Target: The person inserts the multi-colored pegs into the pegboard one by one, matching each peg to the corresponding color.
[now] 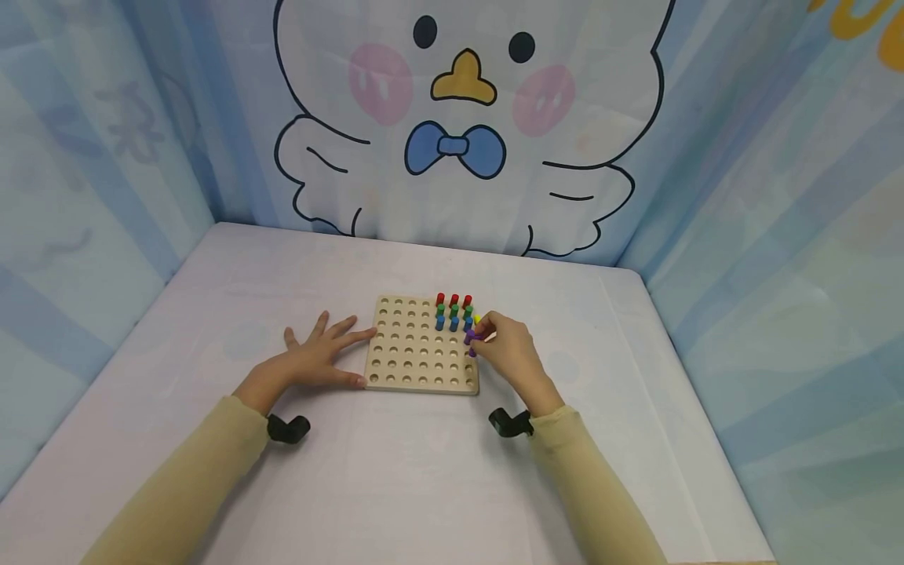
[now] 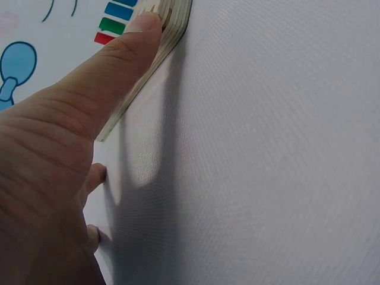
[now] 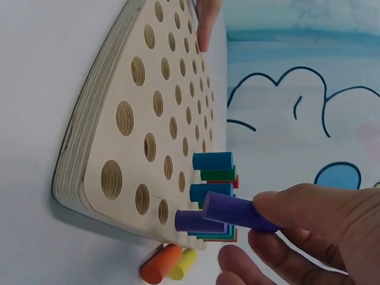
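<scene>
A square wooden pegboard (image 1: 395,357) with rows of round holes lies on the table. My left hand (image 1: 315,359) has its fingers spread at the board's left side, index fingertip and thumb against the edge. Between thumb and fingers, my right hand (image 1: 510,349) pinches a purple peg (image 3: 234,211) over the board's right side. Another purple peg (image 3: 193,221) stands in a hole just beside it. Three red pegs (image 1: 454,299), three green pegs (image 1: 454,310) and three blue pegs (image 1: 454,323) stand in rows at the far right corner.
An orange peg (image 3: 160,263) and a yellow peg (image 3: 184,265) lie on the table beside the board's right edge, partly behind the right hand in the head view. A pale cloth covers the table (image 1: 395,471). Printed curtains (image 1: 452,204) enclose the back and sides.
</scene>
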A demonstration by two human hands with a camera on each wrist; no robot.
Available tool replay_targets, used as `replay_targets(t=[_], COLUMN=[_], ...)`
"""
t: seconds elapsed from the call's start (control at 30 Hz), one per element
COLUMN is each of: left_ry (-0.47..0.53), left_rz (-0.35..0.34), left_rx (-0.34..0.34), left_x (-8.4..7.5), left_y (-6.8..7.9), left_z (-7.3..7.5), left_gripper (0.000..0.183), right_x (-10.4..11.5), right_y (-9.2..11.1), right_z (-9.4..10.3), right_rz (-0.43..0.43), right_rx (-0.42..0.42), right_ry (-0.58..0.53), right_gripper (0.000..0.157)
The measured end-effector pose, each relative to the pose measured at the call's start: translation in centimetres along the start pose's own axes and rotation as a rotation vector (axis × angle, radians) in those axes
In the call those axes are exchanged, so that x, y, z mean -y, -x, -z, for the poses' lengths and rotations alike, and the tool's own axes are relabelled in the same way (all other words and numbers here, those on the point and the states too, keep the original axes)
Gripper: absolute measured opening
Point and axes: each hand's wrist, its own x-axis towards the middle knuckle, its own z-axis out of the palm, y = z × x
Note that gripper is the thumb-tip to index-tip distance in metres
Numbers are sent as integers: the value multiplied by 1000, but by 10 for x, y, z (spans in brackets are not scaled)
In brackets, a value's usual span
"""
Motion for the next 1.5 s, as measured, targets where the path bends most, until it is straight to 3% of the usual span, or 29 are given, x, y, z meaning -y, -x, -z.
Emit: replay_targets(t=[0.47,1.5], left_ry=[1,-2], left_rz=[4,2], left_rx=[-2,-4], left_x=[2,-2], left_y=[0,1], left_z=[-2,1], left_gripper=[98,98], right_x=[0,-4], right_y=[-10,-19], right_z=[-10,-29], right_rz=[16,25], right_rx=[-139,-173], right_ry=[-68,-12], right_gripper=[13,14])
